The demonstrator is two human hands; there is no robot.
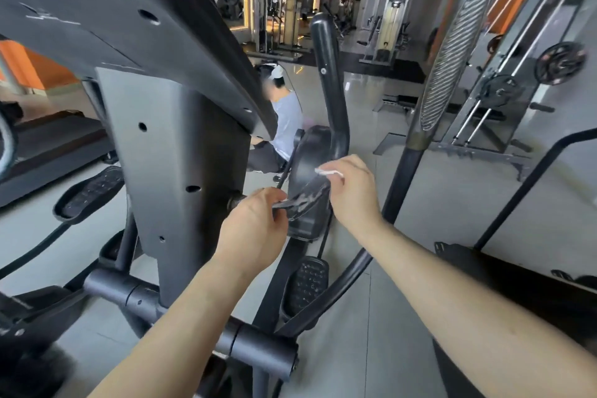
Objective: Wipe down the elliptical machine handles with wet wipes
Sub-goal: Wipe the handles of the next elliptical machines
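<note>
Apparently the task is only at its preparation. The right hand (352,191) pinches a white wet wipe (328,172) in curled fingers, just above a dark patterned packet (303,200). The left hand (255,226) grips that packet by its near end. Just behind them rises the elliptical's dark curved handle (324,52), with a ribbed handle (452,58) further right. The wipe touches neither, so I judge all the wiping is left to do.

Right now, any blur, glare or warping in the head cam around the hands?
Head view: left hand gripping the worn black handle grip and right hand pinching the crumpled white wipe read sharp, wipe washed out; tall grey ribbed post leans and bows, wide-angle warp; far glossy pale floor carries yellow glare.
</note>
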